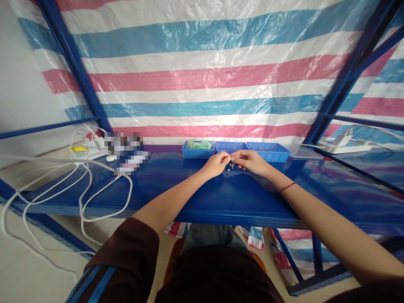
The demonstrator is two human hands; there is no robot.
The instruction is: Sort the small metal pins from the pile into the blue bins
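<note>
My left hand (217, 163) and my right hand (250, 161) meet above the blue table, fingertips pinched together and almost touching. Whatever they grip between them is too small to make out. Just below the fingertips are several small dark and silvery metal pieces (231, 167), partly covered by my right fingers; their kind is not clear. Behind my hands stand three blue plastic bins in a row. The left bin (189, 154) contains green items in clear plastic, the middle bin (222, 147) is partly hidden by my hands, and the right bin (277, 157) has small dark parts in it.
White cables (83, 198) loop over the left part of the blue table (240, 202) and hang off its front edge. A blurred-out item (131, 158) lies there too. Power strips (350, 145) sit at the right. Blue frame posts and a striped plastic sheet (202, 80) stand behind.
</note>
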